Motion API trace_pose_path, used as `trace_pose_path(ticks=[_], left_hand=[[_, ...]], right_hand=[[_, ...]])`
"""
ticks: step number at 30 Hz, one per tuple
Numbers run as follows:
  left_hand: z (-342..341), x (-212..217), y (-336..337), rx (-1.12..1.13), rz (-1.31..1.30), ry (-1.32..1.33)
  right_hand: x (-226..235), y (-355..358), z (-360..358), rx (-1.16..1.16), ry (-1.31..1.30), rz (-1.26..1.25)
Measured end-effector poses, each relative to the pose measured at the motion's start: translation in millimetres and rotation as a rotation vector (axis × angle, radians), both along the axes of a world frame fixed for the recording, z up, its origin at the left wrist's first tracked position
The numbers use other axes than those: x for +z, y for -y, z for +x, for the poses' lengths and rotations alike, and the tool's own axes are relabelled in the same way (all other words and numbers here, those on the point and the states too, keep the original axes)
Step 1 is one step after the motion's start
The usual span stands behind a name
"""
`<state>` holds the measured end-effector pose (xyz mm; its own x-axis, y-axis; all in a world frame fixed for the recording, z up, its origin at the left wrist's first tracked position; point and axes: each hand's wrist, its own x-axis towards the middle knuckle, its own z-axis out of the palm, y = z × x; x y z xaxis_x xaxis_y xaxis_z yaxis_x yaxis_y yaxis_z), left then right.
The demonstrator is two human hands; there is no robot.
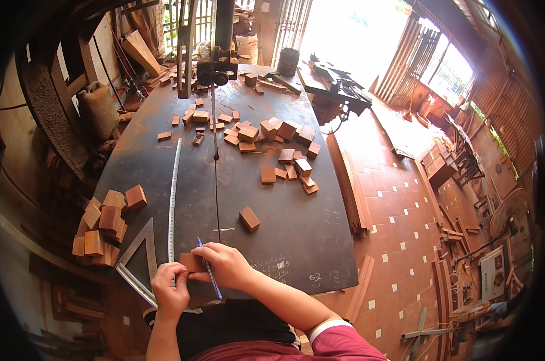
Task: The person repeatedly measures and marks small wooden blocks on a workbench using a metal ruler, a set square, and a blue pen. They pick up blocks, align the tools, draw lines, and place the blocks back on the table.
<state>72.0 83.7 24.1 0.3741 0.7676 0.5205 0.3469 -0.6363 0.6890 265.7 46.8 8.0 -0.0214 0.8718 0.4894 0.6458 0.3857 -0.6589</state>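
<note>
Near the table's front edge, a small brown wooden block (192, 262) is held between my two hands. My left hand (170, 287) is closed, thumb and fingertips pinched at the block's left side. My right hand (229, 268) grips the block from the right and also has a blue pen (211, 274) across its fingers. A tape measure strip (174, 198) lies along the table and runs down to my left hand, where its near end is hidden. Beside that hand rests a metal set square (141, 253), its lower edge hanging toward me.
A band saw blade (213, 114) rises through the dark table (272, 231). Cut blocks lie in a pile (104, 225) at left and a scattered group (284, 144) at right; a single block (249, 219) sits nearer me. Long boards (350, 186) stand beyond the right edge.
</note>
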Motion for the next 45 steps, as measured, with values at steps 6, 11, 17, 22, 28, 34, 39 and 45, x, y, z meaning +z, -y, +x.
trace_pose_path(ticks=[6,11,17,22,28,34,39,45], left_hand=[[-4,4,-2,0.020,-0.094,-0.057],[-9,11,-3,-0.019,-0.072,-0.099],[-14,7,-8,-0.094,-0.103,-0.139],[-15,8,-12,-0.103,-0.084,-0.214],[-4,2,-7,-0.039,0.133,-0.288],[6,-11,-1,0.056,0.292,-0.286],[-12,-18,-2,0.109,0.284,-0.224],[-38,-3,0,0.220,0.142,-0.058]], right_hand=[[1,1,-1,-0.014,0.032,0.017],[3,1,0,-0.019,0.033,0.045],[4,0,-1,-0.006,0.040,0.046],[2,-2,-1,0.006,0.027,0.084],[-1,0,1,0.007,0.023,0.095],[-2,3,1,-0.055,-0.021,0.022],[3,-7,-1,-0.156,-0.127,0.019],[5,-4,-2,-0.278,-0.103,-0.028]])
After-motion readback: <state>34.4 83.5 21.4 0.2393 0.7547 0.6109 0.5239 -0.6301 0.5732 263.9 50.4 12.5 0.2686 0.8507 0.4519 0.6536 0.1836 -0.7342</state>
